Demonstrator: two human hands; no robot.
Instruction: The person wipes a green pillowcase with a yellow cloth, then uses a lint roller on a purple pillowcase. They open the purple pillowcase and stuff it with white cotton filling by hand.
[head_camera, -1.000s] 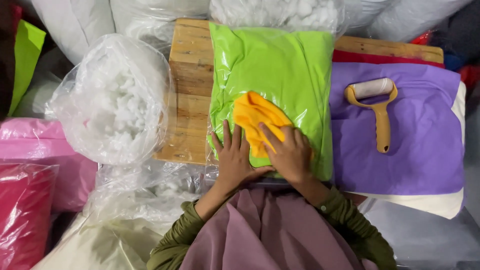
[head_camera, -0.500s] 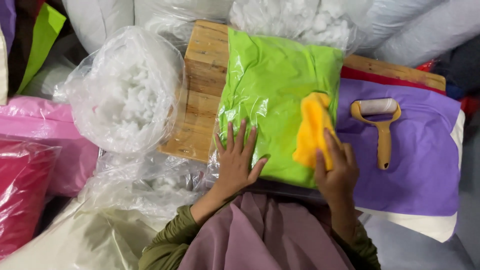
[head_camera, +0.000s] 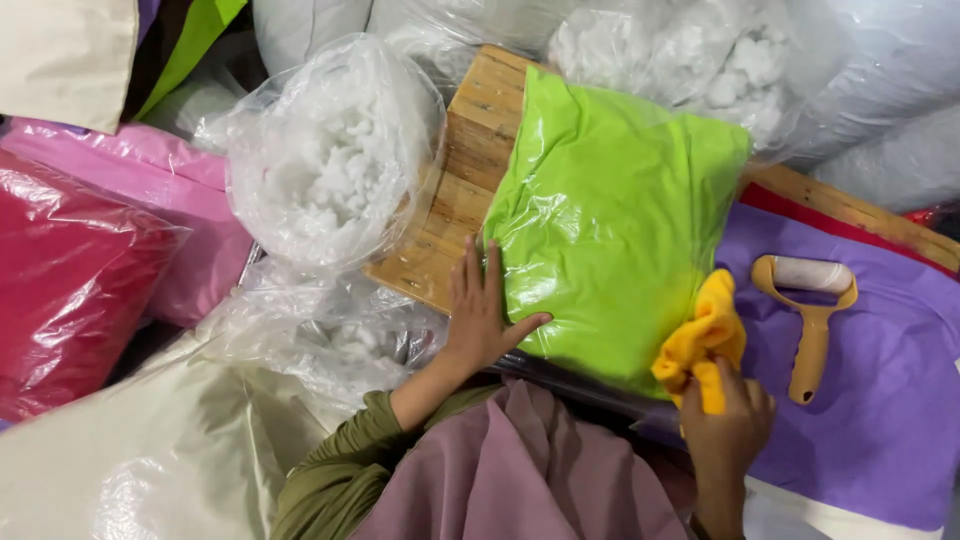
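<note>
Head view: a plastic-wrapped green cushion (head_camera: 610, 230) is pinned flat by the left hand (head_camera: 482, 318), fingers spread, while a yellow cloth (head_camera: 703, 340) at four o'clock is clenched in the right hand (head_camera: 728, 425).

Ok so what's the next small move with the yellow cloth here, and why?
Probably sweep the yellow cloth back left across the green bagged cushion. The right hand holds it bunched at the cushion's lower right corner, while the left hand lies flat on the left edge, steadying it.

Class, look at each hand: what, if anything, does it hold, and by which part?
The right hand holds a yellow cloth, its grip on the lower end. The left hand holds nothing; it lies flat on the green bagged cushion.
</note>
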